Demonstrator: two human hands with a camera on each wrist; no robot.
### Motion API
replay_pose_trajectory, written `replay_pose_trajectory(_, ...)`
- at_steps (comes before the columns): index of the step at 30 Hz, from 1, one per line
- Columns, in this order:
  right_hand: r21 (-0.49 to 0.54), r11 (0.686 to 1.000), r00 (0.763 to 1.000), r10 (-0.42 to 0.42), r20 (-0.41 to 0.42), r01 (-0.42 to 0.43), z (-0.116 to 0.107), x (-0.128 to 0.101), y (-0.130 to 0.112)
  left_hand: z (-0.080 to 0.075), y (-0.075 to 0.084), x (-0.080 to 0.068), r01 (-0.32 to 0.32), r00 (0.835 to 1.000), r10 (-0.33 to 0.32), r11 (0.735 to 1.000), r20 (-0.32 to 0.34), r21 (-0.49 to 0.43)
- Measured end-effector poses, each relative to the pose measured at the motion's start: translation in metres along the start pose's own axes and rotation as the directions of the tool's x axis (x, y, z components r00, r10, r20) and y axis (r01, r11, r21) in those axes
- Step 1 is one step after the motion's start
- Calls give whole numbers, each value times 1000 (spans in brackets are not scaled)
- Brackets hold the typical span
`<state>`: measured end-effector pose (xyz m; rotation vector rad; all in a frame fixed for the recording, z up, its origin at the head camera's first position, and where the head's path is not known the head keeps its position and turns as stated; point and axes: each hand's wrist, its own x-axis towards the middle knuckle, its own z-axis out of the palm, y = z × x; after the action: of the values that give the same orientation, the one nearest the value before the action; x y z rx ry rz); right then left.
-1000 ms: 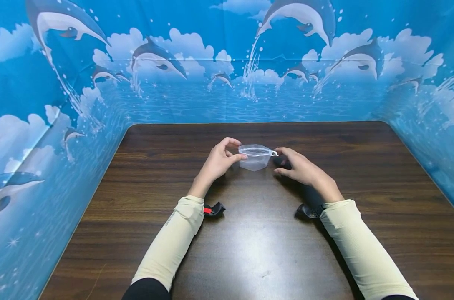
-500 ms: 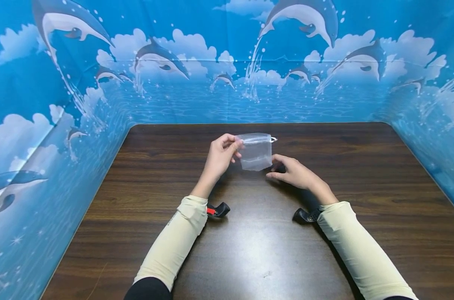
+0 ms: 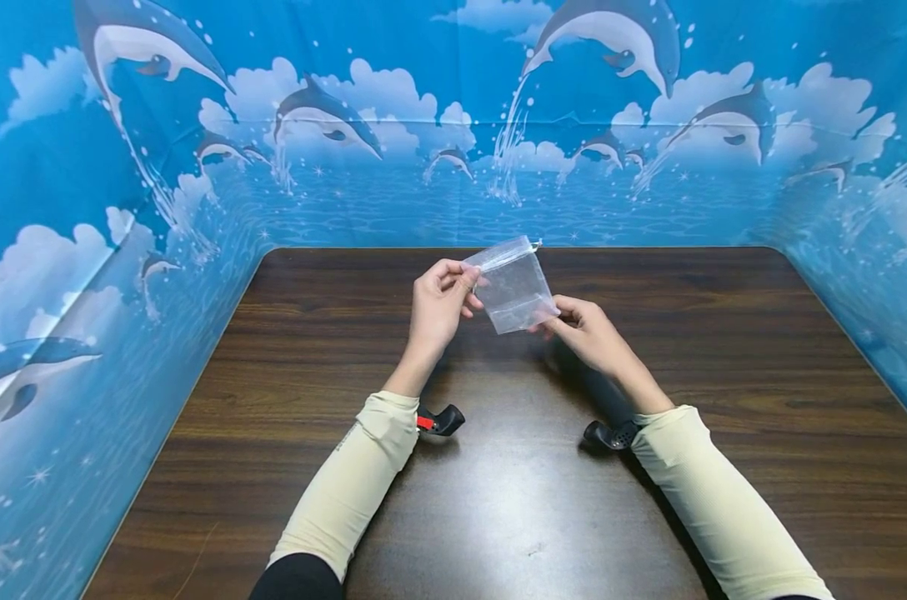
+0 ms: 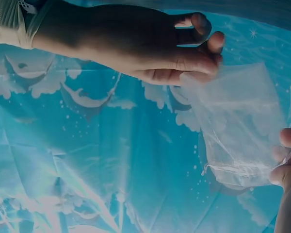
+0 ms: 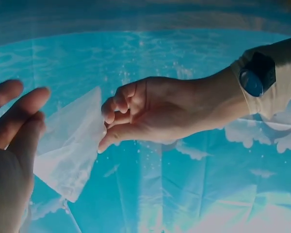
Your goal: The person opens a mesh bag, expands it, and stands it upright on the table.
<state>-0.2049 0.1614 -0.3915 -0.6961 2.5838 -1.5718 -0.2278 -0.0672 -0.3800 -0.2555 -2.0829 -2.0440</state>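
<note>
Clear plastic zip bag (image 3: 515, 289) is lifted off the wooden table (image 3: 724, 400): your left hand (image 3: 437, 305) pinches its top corner, your right hand (image 3: 590, 333) touches the bottom corner; opening remains.

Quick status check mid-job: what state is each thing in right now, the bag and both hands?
Plastic bag: lifted off the table, held tilted between both hands, looks empty; whether its top is sealed cannot be told.
Left hand: fingers pinch the bag's upper left edge.
Right hand: fingers touch the bag's lower right corner; whether they pinch it cannot be told.
Table: dark wood, nothing resting on it near the hands.
</note>
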Motion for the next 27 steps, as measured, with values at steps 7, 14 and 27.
replay_pose_trajectory(7,-34,999,992,8,-123,-12,0,2,18,5,3,-3,-31,999,31,999,-11,9)
replay_pose_trajectory(14,-62,998,985,-38,-166,28,-3,2,23,11,2,-9,-53,998,59,986,-34,159)
replay_pose_trajectory(27,-7,998,974,-64,-215,64,-3,-2,-8,46,-4,-36,-435,785,558,187,269,881)
